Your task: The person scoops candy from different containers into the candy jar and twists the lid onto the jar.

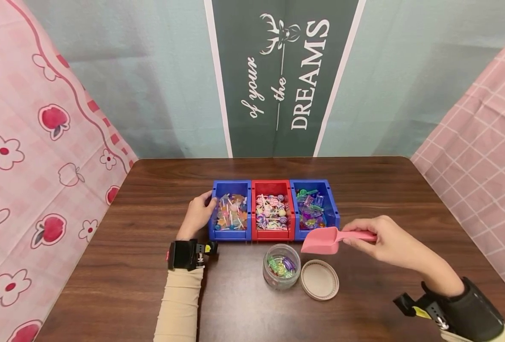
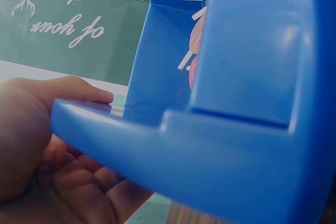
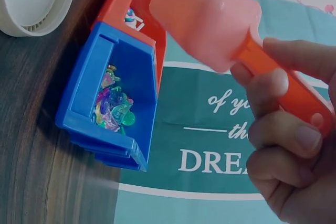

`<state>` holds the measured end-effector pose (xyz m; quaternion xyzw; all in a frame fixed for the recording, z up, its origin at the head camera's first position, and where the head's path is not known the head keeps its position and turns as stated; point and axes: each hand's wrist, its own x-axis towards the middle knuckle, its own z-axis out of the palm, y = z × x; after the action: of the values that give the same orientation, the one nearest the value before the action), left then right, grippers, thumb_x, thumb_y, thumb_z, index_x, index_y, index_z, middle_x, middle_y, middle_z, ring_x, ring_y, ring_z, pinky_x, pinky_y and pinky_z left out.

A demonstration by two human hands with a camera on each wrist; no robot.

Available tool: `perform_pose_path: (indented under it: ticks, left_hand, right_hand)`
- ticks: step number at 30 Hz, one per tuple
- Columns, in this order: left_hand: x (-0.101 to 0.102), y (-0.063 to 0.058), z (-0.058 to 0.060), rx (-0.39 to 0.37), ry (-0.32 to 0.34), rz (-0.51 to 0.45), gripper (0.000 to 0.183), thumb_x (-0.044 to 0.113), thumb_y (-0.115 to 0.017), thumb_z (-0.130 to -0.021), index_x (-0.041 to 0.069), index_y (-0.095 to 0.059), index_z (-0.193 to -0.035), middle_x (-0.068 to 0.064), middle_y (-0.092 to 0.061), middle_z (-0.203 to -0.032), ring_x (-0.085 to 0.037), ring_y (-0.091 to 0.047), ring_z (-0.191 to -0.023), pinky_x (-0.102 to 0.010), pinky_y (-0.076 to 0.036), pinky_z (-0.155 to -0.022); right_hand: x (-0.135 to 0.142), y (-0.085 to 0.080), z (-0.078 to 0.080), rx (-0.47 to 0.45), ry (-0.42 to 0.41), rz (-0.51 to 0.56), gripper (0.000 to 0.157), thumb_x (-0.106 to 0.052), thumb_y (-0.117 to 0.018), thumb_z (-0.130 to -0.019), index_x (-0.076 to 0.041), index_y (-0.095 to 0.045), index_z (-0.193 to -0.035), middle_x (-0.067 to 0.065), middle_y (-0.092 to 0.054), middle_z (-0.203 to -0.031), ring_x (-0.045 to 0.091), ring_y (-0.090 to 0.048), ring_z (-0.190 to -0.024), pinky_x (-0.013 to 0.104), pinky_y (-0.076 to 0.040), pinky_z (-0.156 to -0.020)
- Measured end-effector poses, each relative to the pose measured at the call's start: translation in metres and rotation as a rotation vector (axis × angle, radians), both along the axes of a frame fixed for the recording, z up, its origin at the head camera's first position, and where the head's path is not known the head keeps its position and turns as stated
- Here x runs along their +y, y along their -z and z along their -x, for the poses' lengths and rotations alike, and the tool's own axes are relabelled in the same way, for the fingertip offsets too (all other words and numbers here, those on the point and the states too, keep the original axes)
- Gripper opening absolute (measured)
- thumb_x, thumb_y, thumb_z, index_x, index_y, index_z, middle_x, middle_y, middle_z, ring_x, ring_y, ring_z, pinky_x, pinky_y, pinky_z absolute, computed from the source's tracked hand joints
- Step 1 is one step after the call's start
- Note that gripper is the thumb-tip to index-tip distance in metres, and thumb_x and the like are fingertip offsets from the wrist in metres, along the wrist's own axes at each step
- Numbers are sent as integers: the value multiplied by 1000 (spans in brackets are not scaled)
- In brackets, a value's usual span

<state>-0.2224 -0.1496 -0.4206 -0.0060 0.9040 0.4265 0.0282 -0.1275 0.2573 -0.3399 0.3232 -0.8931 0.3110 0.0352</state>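
Observation:
My right hand (image 1: 382, 237) grips a pink scoop (image 1: 322, 240) by its handle, fingers wrapped round it in the right wrist view. The scoop's head hangs in front of the right blue bin (image 1: 334, 213), which holds clear coloured candies. My left hand (image 1: 198, 213) holds the side wall of the left blue bin (image 1: 230, 236), thumb at the rim and fingers outside. Lollipops with white sticks lie in that bin. Left of the scoop stands an uncapped clear jar (image 1: 281, 280), with several wrapped-looking green, yellow and purple candies inside.
Between the blue bins stands a red bin (image 1: 273, 235) of small striped lollipops. A round pale lid (image 1: 320, 280) lies on the wooden table (image 1: 235, 304), right of the jar. Cloth backdrops (image 1: 167, 85) surround the table's back and sides.

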Motion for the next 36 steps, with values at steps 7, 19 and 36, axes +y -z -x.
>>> perform_pose_path:
  ticks: [7,19,36]
  left_hand:
    - [1,0,0,-3,3,0,47,18,-46,-101,-6,-42,-142,-28,-53,-138,-38,-58,-122,-51,-47,-105]
    - [-1,1,0,-1,-2,1,47,19,-46,-101,-6,-43,-141,-28,-53,-138,-38,-58,-123,-51,-47,-105]
    - [-2,2,1,-9,5,-5,48,18,-46,-101,-5,-42,-142,-27,-53,-139,-38,-57,-124,-50,-46,-106]
  right_hand:
    - [1,-4,8,-133,198,-41,8,-15,-75,-81,-11,-73,-87,-11,-60,-62,-6,-40,-52,16,-35,-44]
    - [-9,-7,27,-162,353,-135,17,-19,-70,-85,-3,-74,-82,-6,-48,-53,0,-34,-48,20,-29,-44]
    - [-23,-14,59,-236,380,-300,34,-23,-69,-81,-9,-57,-53,-9,-32,-46,8,-31,-46,22,-23,-45]
